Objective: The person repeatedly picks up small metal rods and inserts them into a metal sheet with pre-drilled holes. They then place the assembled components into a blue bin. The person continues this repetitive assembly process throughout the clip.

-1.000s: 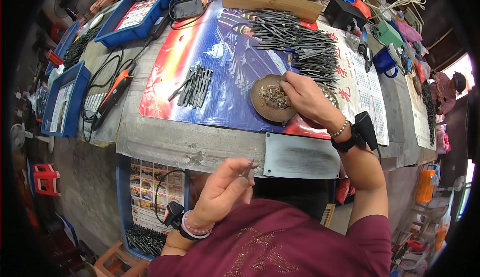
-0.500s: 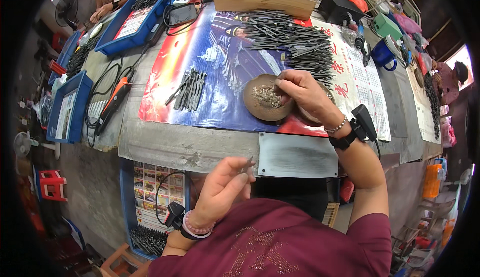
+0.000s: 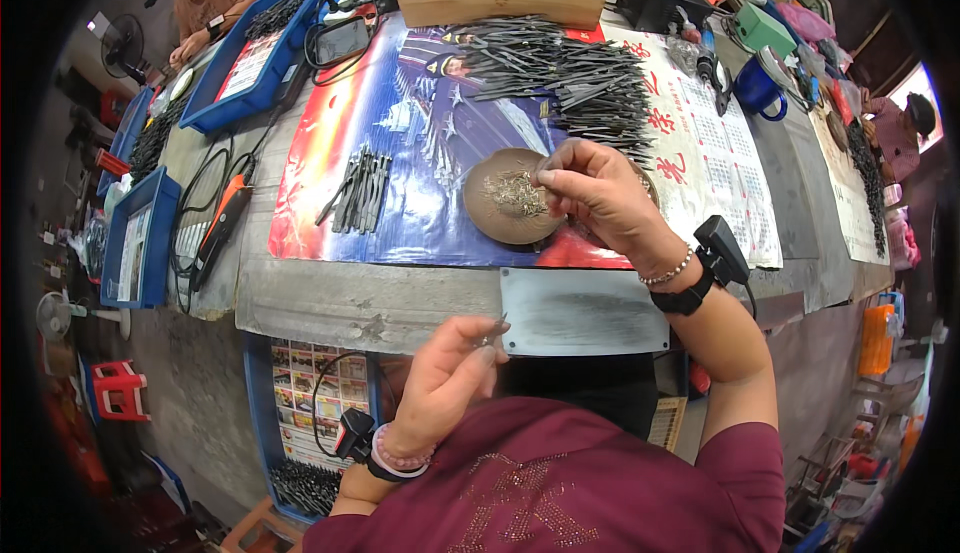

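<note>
My right hand [image 3: 598, 195] hovers over a round brown dish [image 3: 505, 203] of small metal pieces, its fingertips pinched on something tiny that I cannot make out. Close to my chest, my left hand [image 3: 450, 373] grips a small dark metal tool part [image 3: 497, 329] between thumb and fingers. In front of me a grey metal plate [image 3: 583, 311] lies on the bench edge. A big heap of dark metal pieces [image 3: 570, 73] sits behind the dish, and a small bundle of the same pieces [image 3: 358, 190] lies to its left on a colourful poster [image 3: 410, 153].
Blue trays [image 3: 255, 48] hold more dark parts at the left and far left. An orange-handled tool with a black cable [image 3: 222, 225] lies on the left of the bench. A blue mug [image 3: 757, 88], boxes and a wooden block stand at the back. Another person works at the far left.
My right hand has lifted slightly off the dish with fingers pinched. My left hand stays near my chest with the small part. The view has shifted a little.
</note>
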The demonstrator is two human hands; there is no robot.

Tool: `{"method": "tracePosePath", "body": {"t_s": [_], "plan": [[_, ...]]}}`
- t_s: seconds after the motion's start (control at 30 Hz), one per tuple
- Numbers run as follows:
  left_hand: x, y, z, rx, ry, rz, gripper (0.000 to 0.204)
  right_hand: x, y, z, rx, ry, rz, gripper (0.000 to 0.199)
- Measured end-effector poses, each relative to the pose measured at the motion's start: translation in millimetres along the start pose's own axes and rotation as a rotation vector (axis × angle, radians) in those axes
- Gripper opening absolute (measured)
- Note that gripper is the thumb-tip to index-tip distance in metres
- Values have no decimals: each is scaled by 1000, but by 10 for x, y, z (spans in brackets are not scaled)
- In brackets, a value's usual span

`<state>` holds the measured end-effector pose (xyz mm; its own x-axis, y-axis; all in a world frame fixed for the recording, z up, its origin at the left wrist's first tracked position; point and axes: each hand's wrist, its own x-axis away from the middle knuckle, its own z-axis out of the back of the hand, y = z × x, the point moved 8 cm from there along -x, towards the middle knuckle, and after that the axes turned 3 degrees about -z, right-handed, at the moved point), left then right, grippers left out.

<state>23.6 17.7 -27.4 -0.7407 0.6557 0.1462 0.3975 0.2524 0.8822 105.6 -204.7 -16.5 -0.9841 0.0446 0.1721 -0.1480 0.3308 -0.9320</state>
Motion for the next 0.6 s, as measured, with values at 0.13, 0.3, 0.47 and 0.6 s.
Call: {"method": "tracePosePath", "body": {"t_s": [0.13,0.3,0.47,0.6], "plan": [[-18,-41,-47,-1,-15,15,28,160,-42,-63,-105,0,32,3],[-31,1,-116,6,-46,-6,26,464,-133,-208,-101,-59,71,7],[-21,10,-153,-121,-48,-16,21,916,25,-411,-133,-186,-30,11],[-16,-7,-225,-174,-112,8,19,1144,187,-401,-28,-167,-173,11]]}}
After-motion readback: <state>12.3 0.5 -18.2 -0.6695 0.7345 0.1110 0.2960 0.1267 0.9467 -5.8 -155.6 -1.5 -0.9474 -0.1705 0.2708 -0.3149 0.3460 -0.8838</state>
